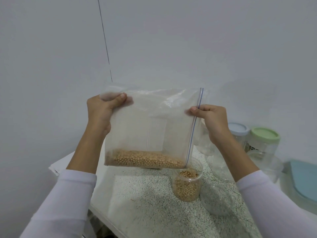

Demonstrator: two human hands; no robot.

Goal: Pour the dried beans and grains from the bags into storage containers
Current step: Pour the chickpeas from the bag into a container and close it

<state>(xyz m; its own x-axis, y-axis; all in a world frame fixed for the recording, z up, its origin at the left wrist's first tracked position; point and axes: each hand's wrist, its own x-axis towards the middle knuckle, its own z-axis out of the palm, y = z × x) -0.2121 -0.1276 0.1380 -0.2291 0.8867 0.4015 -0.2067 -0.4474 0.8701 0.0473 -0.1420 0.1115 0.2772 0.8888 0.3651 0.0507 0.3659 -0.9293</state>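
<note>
- Left hand (99, 112) pinched the zip-lock bag (151, 127) at its upper closed corner; right hand (210, 120) gripped the zipper edge.
- Bag hung sideways above the speckled bench (145, 194), soybeans (145, 158) along its low edge.
- Bag's lower corner met the open jar (187, 182), partly filled with beans.
- Lidded jars (264, 141) stood at right.

one bag (151, 121), two hands (100, 114) (211, 121), three jars (187, 184) (239, 133) (264, 143)
</note>
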